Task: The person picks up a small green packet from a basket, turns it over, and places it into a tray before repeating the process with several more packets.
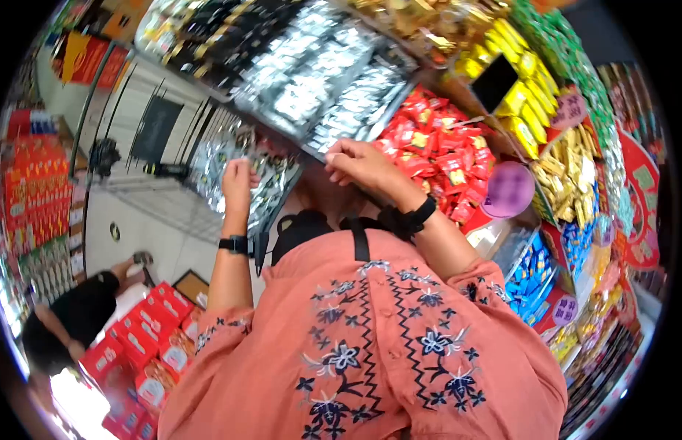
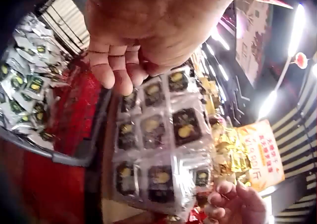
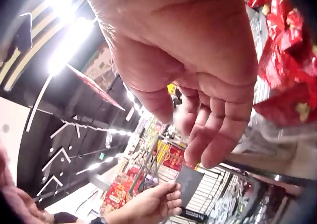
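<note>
The display tray [image 1: 279, 134] of silver packets [image 1: 312, 81] ends in a straight front edge, a narrow gap parting it from the basket [image 2: 74, 160] of shiny packets [image 2: 30, 83], while pale floor [image 1: 136, 235] stretches away on the basket's far side. The left hand [image 1: 238, 182] hangs over the basket in the head view, fingers together, loosely bent round nothing. The right hand [image 1: 363, 167], likewise slack and bare, hovers by the tray's corner, just beside the red packets [image 1: 447, 158].
</note>
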Tool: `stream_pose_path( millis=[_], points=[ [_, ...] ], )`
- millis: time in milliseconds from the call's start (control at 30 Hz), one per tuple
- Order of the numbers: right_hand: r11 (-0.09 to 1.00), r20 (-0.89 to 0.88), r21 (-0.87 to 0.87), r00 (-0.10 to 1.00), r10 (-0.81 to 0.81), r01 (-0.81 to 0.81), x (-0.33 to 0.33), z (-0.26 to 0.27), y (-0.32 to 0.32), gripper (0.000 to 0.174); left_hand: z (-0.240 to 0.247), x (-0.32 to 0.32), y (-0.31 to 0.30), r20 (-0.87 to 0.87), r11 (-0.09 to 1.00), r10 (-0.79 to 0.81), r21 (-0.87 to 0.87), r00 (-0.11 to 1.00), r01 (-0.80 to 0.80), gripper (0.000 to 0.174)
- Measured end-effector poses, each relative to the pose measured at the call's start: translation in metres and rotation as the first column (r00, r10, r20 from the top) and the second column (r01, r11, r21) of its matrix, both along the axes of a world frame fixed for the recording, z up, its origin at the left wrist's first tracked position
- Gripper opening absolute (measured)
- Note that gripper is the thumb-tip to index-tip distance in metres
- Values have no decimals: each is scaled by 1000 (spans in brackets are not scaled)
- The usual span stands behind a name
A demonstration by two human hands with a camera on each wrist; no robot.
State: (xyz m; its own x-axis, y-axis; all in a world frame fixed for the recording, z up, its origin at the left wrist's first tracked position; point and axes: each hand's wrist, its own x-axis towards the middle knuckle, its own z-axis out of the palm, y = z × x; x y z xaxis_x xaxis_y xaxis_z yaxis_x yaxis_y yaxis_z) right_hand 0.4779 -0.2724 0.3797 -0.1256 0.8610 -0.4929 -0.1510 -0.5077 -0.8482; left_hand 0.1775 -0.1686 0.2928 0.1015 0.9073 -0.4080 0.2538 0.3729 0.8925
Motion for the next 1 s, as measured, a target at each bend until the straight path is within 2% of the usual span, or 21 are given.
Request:
stream_pose_path(
  millis=[33,67,133,200,333,500,600,633,733,767,867,900,1000],
  points=[
    [999,43,-21,998,40,-39,-3,-3,1,26,-5,-14,-4,-1,995,43,-92,999,-43,29],
    [991,59,-56,990,125,-122,-27,-10,3,26,-20,-47,-11,82,983,98,-164,992,-84,28],
    [982,50,-116,987,154,-147,-38,-16,8,25,-25,-67,-12,-39,968,97,-230,995,-103,31],
    [970,7,-140,980,201,-198,-49,-27,15,23,-36,-88,-8,-67,959,113,-253,991,-127,32],
    [967,39,-155,977,210,-202,-67,-31,24,23,-64,-114,2,-113,942,138,-291,984,-166,30],
    [951,-10,-227,977,214,-210,-88,-43,38,20,-126,-134,25,-248,945,5,-316,969,-86,32],
    [938,-46,-275,978,204,-209,-99,-52,40,22,-155,-138,38,-551,991,-115,-9,827,132,32],
    [938,-47,-277,978,205,-210,-101,-57,40,22,-162,-135,41,-587,997,-81,-31,806,77,34],
    [930,-59,-317,982,178,-188,-106,-64,42,24,-189,-133,50,-698,991,-1,95,716,94,38],
    [929,-65,-323,984,167,-179,-107,-68,42,24,-199,-135,59,-730,992,-95,-13,676,125,49],
    [920,-73,-358,987,144,-161,-112,-80,43,23,-199,-130,72,-814,966,-177,-36,554,257,57],
    [919,-74,-361,987,140,-157,-114,-80,44,23,-195,-126,81,-789,955,-291,-202,541,219,63],
    [906,-105,-394,987,122,-154,-117,-93,43,22,-225,-129,93,-798,916,-391,-285,459,283,66]
  ],
)
